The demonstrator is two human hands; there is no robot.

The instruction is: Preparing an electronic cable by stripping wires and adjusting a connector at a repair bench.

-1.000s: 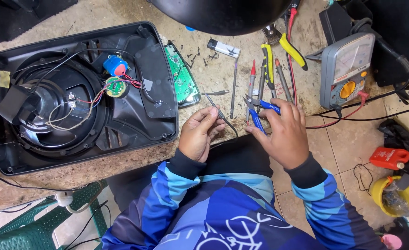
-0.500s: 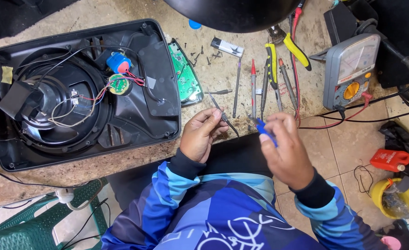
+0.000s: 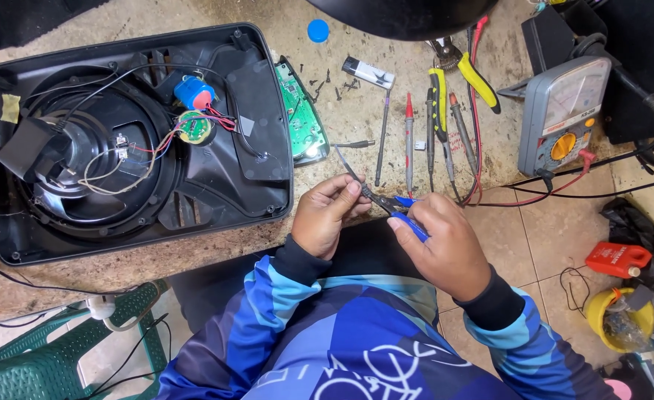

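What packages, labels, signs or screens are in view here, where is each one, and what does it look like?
Analog meter: right of the tools, grey box, pale dial window, orange knob.
Red container: floor at right, flat, white label.
Small white pack: top centre, oblong, dark end.
Yellowish sticker: left on black speaker housing.

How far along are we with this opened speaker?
Done: the black plastic speaker housing lies open, green circuit board out beside it, small screws loose on the bench. In hand: left hand pinches a thin wire; right hand works blue-handled pliers on it. Left: nothing is reassembled.
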